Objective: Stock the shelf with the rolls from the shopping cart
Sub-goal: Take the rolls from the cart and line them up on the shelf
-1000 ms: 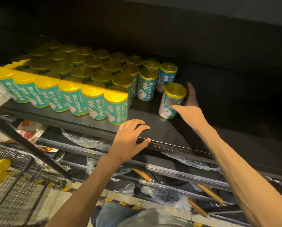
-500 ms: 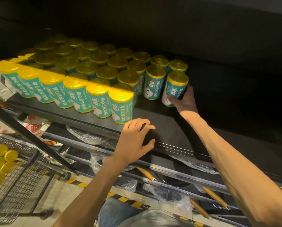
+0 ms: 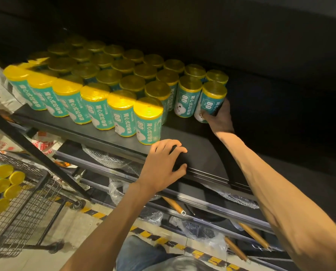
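Since a second ago the right hand (image 3: 220, 119) has carried its roll (image 3: 210, 101) from the bare patch of shelf (image 3: 198, 153) back toward 12 o'clock, and the roll now stands upright at the right end of the block, touching the roll at its 9 o'clock and the one behind it. That hand still grips the roll low down, the thumb on the label's front and the fingers curled round its far side.

Left hand (image 3: 163, 165) has kept to the shelf's front edge: its fingers lie bent over the top of the shelf and the thumb presses the front lip, holding no roll.

Stocked rolls (image 3: 96, 81) fill the shelf from 9 o'clock to the held one, in close rows, all upright, yellow tops up and teal labels facing out along the front row.

At 8 o'clock, below the shelf, the wire cart (image 3: 26, 202) holds more rolls (image 3: 3, 184) lying on their sides, yellow ends showing.

On the lower racks at 5 o'clock lie wooden handles (image 3: 174, 205) among clear plastic wrapping (image 3: 200, 231). Yellow and black floor tape (image 3: 163, 240) runs past at 6 o'clock.
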